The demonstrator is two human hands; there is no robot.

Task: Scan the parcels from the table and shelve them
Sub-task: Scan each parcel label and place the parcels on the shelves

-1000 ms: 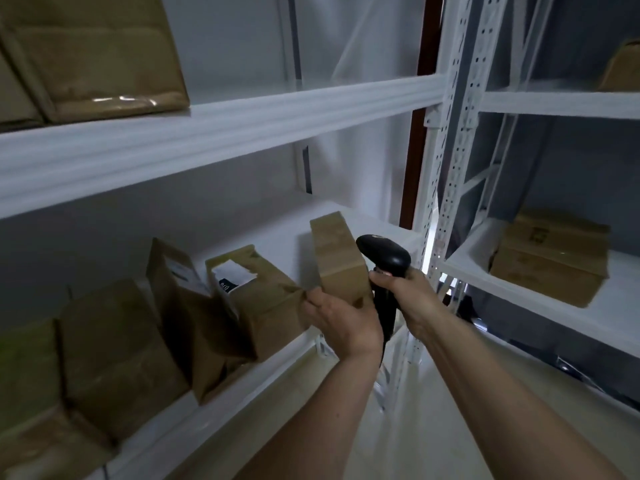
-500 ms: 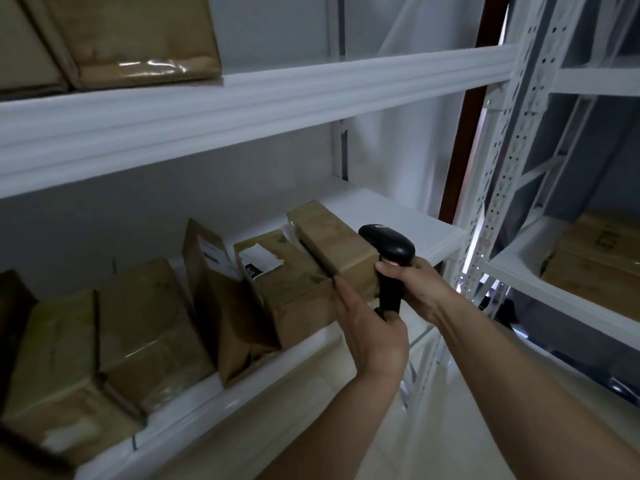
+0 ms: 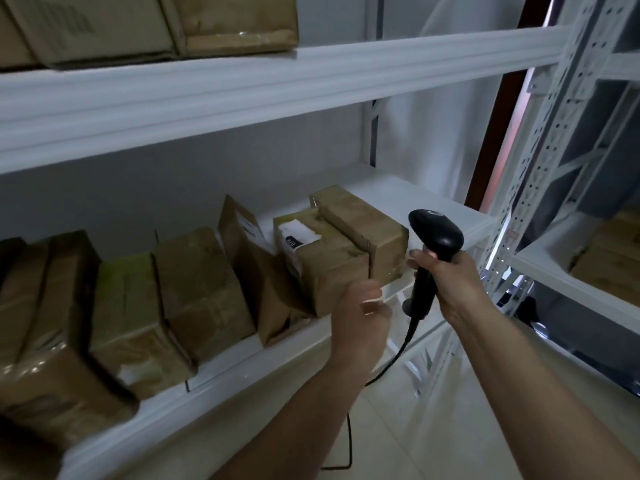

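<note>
**Parcel on the shelf, scanner in the right hand**

From where I stand, the white middle shelf (image 3: 450, 216) is the thing to steer by. Along it runs a row of brown parcels, and at the right end of that row lies the last parcel (image 3: 363, 230), flat on the shelf board with one short end facing out over the front edge. It presses against its neighbour on the left, a taped parcel with a torn white label (image 3: 322, 258) on its top. Further left along the same shelf a thin parcel (image 3: 249, 261) stands tilted, leaning toward the right, and beyond it more wrapped parcels (image 3: 194, 292) sit side by side down to the left end of the shelf.

The person's left hand (image 3: 360, 320) hangs just in front of the shelf's front edge, below the labelled parcel. Its fingers are loosely curled and grasp nothing; whether a fingertip brushes the cardboard I cannot tell, as the hand is blurred.

The right hand (image 3: 450, 282) is to the right of that, also just off the shelf's front edge. Its fingers are wrapped round the handle of a black barcode scanner (image 3: 433, 237), whose head rises above the fist, near the end of the last parcel. A black cable (image 3: 398, 351) runs from the handle's base down below the shelf.

Above the middle shelf, the upper shelf (image 3: 311, 77) carries more brown boxes (image 3: 239, 22) at its left. To the right of the shelf's perforated upright (image 3: 554, 140), a neighbouring rack holds another box (image 3: 609, 258).
</note>
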